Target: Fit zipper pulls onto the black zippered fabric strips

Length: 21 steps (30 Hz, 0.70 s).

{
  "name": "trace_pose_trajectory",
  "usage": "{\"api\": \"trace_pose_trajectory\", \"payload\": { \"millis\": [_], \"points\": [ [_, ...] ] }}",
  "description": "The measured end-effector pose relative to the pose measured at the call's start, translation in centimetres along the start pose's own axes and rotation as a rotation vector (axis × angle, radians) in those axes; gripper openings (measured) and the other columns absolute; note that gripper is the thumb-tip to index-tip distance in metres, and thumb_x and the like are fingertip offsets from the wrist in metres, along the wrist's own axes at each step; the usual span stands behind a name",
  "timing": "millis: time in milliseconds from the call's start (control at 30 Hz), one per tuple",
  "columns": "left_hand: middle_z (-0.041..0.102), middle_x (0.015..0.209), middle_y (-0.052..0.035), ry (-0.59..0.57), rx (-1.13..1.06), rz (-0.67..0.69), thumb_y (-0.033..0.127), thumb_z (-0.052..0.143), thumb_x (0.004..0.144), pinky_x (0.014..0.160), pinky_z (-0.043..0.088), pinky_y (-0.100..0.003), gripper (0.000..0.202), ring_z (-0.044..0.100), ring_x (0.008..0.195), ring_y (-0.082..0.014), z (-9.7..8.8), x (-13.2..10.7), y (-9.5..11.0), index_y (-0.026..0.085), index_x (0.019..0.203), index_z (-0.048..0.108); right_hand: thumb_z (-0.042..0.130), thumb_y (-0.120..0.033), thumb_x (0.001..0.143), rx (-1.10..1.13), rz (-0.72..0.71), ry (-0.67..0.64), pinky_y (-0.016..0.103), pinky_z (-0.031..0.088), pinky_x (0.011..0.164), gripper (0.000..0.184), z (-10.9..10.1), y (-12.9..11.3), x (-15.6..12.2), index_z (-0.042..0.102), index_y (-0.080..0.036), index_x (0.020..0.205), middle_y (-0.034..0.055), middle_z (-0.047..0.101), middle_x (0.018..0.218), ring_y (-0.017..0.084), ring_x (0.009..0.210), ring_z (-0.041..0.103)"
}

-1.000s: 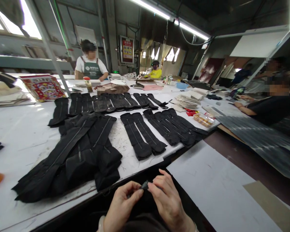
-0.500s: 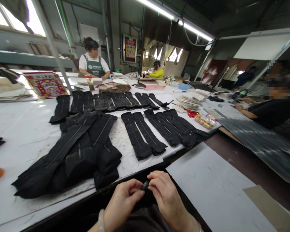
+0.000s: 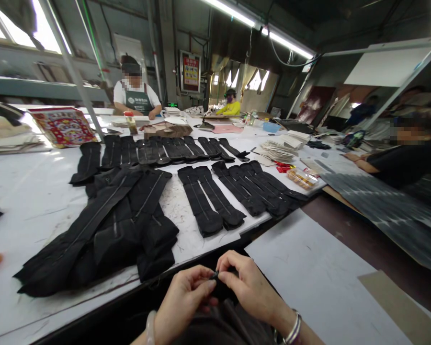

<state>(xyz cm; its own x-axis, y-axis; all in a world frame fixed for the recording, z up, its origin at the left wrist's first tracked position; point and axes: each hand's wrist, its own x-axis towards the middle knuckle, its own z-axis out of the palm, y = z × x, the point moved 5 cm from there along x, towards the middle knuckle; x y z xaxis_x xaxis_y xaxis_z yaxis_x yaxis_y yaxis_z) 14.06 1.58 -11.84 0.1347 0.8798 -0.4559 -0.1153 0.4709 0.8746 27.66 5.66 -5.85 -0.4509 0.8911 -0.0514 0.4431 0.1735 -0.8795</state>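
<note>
While my left hand (image 3: 188,293) and right hand (image 3: 249,286) both pinch the dark piece (image 3: 214,276) — near side of the tabletop (image 3: 39,201), right of the black pile (image 3: 106,239) — I should grip lightly yet steadily, so it can't slip away.

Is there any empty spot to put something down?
The white board is mostly bare between the right hand and the brown card. The white table has room between the red patterned package and the big black pile. It's crowded mid-table, where black strips lie in rows.
</note>
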Motion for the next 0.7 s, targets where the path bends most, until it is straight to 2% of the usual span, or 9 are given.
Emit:
{"api": "trace_pose_trajectory", "payload": {
  "millis": [233, 333, 467, 533, 600, 700],
  "points": [
    [0.064, 0.052, 0.0006, -0.012, -0.070, 0.032, 0.047, 0.080, 0.062, 0.037, 0.041, -0.017, 0.040, 0.063, 0.046, -0.0147, 0.1, -0.2, 0.5, 0.013, 0.078, 0.066, 0.059, -0.011, 0.069, 0.232, 0.135, -0.072, 0.025, 0.040, 0.065, 0.005, 0.5, 1.8, 1.0, 0.062, -0.015, 0.068, 0.0004, 0.064, 0.071, 0.014, 0.069, 0.055],
    [0.067, 0.057, -0.0015, -0.016, -0.136, 0.025, 0.044, 0.085, 0.058, 0.044, 0.047, -0.019, 0.040, 0.068, 0.054, -0.0169, -0.1, -0.4, 0.8, 0.013, 0.074, 0.066, 0.059, -0.010, 0.066, 0.308, 0.161, -0.101, 0.023, 0.038, 0.060, 0.007, 0.8, 1.8, 1.2, 0.064, -0.014, 0.066, -0.0005, 0.064, 0.067, 0.012, 0.064, 0.053],
    [0.071, 0.064, -0.0031, 0.003, -0.199, 0.033, 0.045, 0.089, 0.054, 0.052, 0.051, -0.022, 0.042, 0.072, 0.063, -0.0203, -0.7, -0.4, 0.9, 0.012, 0.072, 0.069, 0.057, -0.009, 0.067, 0.339, 0.099, -0.088, 0.024, 0.039, 0.059, 0.009, 1.2, 1.1, 1.6, 0.063, -0.016, 0.065, -0.0011, 0.063, 0.066, 0.013, 0.063, 0.054],
    [0.073, 0.066, -0.0045, 0.026, -0.202, 0.030, 0.047, 0.089, 0.053, 0.055, 0.052, -0.023, 0.044, 0.072, 0.063, -0.0205, -1.3, -0.4, 1.0, 0.012, 0.073, 0.072, 0.060, -0.010, 0.069, 0.354, 0.052, -0.031, 0.026, 0.044, 0.064, 0.007, 1.1, 0.8, 1.7, 0.064, -0.017, 0.071, -0.0004, 0.065, 0.071, 0.015, 0.069, 0.058],
    [0.075, 0.069, -0.0060, 0.065, -0.211, 0.022, 0.048, 0.089, 0.053, 0.058, 0.053, -0.024, 0.046, 0.073, 0.066, -0.0212, -2.0, -0.6, 1.3, 0.012, 0.077, 0.074, 0.065, -0.011, 0.070, 0.366, -0.019, 0.080, 0.030, 0.048, 0.077, 0.012, 0.8, 0.6, 1.7, 0.063, -0.018, 0.080, 0.0012, 0.069, 0.082, 0.018, 0.082, 0.063],
    [0.078, 0.074, -0.0074, 0.123, -0.223, 0.014, 0.047, 0.089, 0.056, 0.061, 0.054, -0.025, 0.046, 0.074, 0.071, -0.0227, -3.0, -1.1, 2.1, 0.012, 0.083, 0.076, 0.069, -0.014, 0.072, 0.342, -0.125, 0.229, 0.035, 0.046, 0.092, 0.019, 0.6, 0.6, 1.2, 0.060, -0.020, 0.087, 0.0043, 0.070, 0.102, 0.022, 0.099, 0.064]
  ]
}}
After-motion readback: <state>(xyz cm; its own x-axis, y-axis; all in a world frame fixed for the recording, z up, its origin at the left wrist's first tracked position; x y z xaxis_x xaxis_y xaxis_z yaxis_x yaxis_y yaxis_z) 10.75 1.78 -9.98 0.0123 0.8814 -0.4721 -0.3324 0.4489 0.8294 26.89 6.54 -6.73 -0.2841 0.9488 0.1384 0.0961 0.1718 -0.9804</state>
